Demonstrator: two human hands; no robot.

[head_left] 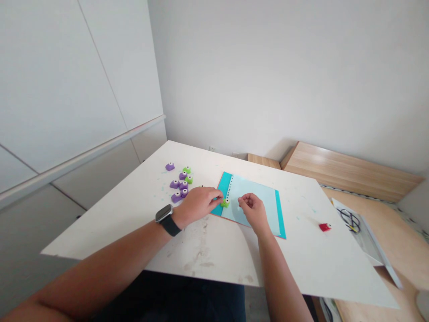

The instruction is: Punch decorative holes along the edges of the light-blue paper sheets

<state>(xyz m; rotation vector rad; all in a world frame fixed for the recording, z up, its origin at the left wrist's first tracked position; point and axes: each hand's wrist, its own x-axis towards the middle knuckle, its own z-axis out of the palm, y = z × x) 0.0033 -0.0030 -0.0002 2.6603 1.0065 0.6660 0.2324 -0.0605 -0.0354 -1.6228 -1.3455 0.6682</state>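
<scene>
One green piece (225,204) is lying on the notebook (259,198); purple pieces (173,184) aren't; I can't tell if left grip (217,200) or right grip (241,201) is grasping

A room in a home, or perhaps a small office, is suggested by a plain pale wall (284,67), a wall socket (212,148) and wooden furniture (348,170).
</scene>
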